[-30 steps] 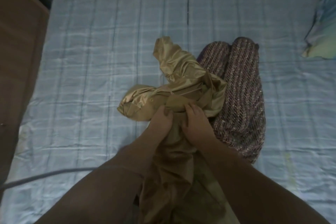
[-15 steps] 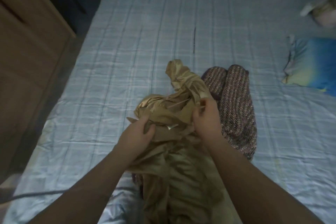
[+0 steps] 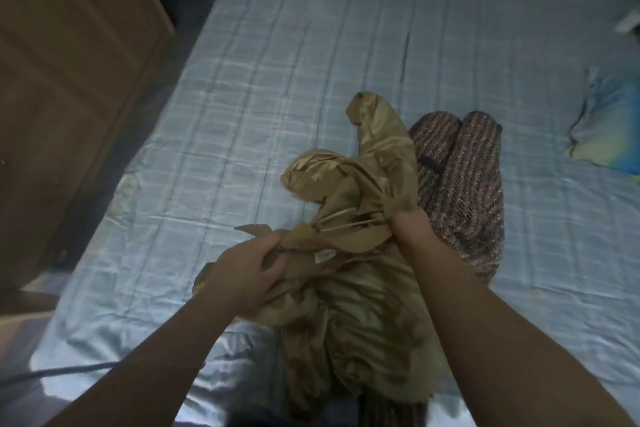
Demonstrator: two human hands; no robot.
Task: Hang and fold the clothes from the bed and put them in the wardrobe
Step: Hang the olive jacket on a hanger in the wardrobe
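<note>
A crumpled shiny gold garment lies bunched on the near middle of the bed, its long part trailing toward me. My left hand grips a fold at its left side. My right hand grips the fabric further right, fingers curled into the cloth. Thin straps and a small white label show between the two hands. A purple knitted garment lies on the sheet just right of the gold one, partly under it.
A brown wooden wardrobe stands along the left edge of the bed. A blue and yellow pillow lies at the far right. The bed has a pale blue checked sheet. A dark cable crosses the near left corner.
My hands have moved apart along the gold garment, the left one sliding left and toward me, stretching the fabric between them. The camera view has lifted and shows more of the bed.
</note>
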